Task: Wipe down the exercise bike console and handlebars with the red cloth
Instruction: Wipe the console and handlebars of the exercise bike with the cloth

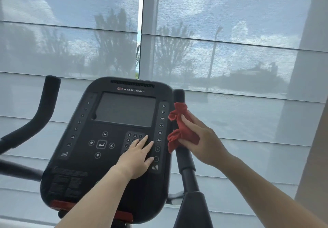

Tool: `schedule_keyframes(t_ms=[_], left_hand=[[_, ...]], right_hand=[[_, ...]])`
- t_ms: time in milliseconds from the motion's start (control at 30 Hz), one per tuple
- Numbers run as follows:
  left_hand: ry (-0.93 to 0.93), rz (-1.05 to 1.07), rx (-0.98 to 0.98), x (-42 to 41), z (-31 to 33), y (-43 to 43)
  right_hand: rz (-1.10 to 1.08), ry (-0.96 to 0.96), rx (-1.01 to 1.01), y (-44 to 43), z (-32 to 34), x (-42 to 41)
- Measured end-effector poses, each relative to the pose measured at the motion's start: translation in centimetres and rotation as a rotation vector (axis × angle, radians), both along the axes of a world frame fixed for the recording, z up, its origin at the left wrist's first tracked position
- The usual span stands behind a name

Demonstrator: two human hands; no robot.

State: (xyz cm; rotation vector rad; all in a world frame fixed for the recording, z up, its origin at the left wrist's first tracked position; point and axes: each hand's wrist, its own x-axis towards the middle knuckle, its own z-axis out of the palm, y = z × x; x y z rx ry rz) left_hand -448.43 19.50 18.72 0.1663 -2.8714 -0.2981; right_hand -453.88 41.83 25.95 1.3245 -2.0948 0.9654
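The black exercise bike console (108,139) fills the centre, its dark screen above rows of buttons. My left hand (137,158) rests flat on the number keypad, fingers straight. The right handlebar (183,158) rises just right of the console. A red cloth (181,128) is wrapped round this bar, and my right hand (200,137) grips the cloth and bar together. The bar's tip shows above the cloth. The left handlebar (41,109) curves up at the far left, untouched.
A large window with sheer grey blinds (230,50) stands close behind the bike. A pale wall or column (312,139) runs down the right edge. A red strip (62,204) marks the console's lower edge.
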Motion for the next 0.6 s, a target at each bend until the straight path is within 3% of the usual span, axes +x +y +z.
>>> schedule_keyframes(t_ms=[267, 433, 600], left_hand=[[0.005, -0.016, 0.082, 0.0, 0.3, -0.1], [0.237, -0.076, 0.405, 2.2, 3.6, 1.5], [0.351, -0.184, 0.499, 6.4, 5.6, 4.7]], right_hand=[[-0.016, -0.137, 0.085, 2.4, -1.4, 1.8], [0.018, -0.215, 0.086, 3.1, -1.3, 3.3], [0.074, -0.449, 0.012, 4.5, -0.9, 3.5]])
